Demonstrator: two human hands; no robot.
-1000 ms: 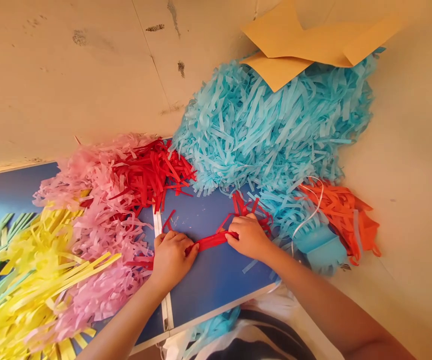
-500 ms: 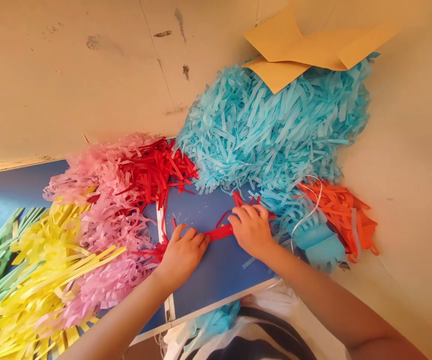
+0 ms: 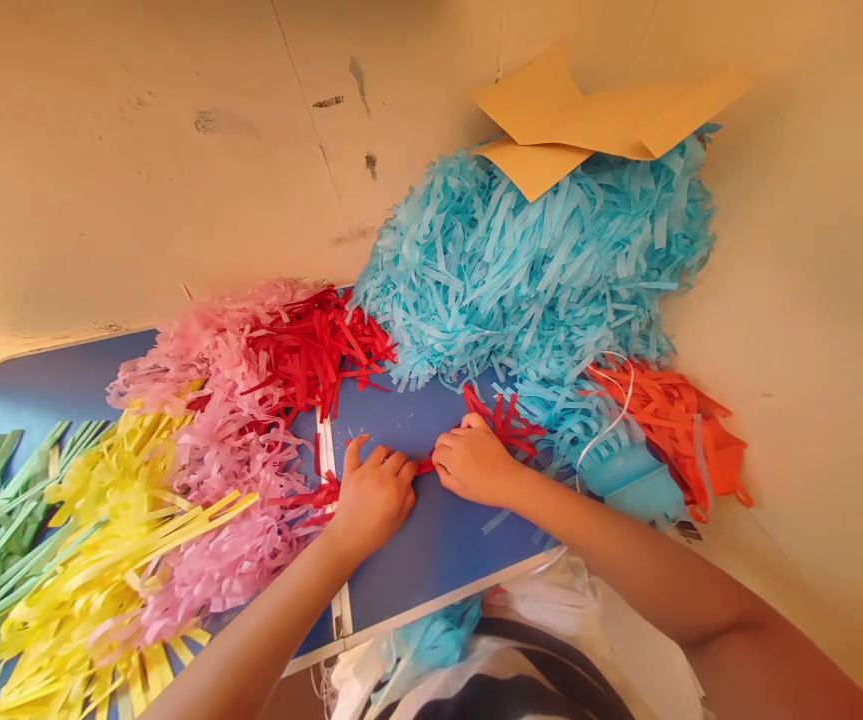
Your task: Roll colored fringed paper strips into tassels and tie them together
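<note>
A red fringed paper tassel (image 3: 504, 420) lies across the blue tabletop (image 3: 438, 545), its cut strips spreading out at both ends. My left hand (image 3: 375, 492) is closed on its left part, and red strips stick out past the wrist side. Close by, my right hand (image 3: 474, 460) grips the tassel's middle with bent fingers, the right-hand fringe fanning out behind it. Only a short, narrow red stretch shows between the two hands. The fingertips and the paper under them are mostly hidden.
Light blue fringed paper (image 3: 536, 270) is heaped behind, with folded orange-yellow paper (image 3: 611, 115) on top. Pink (image 3: 213, 440), red (image 3: 318, 345), yellow (image 3: 116, 530) and green strips (image 3: 3, 530) lie leftward. Orange fringe (image 3: 678, 425) and white string (image 3: 618, 415) are at right.
My right hand has moved left towards my left hand, so less red paper shows between them and more fringe shows at right. The view has shifted slightly.
</note>
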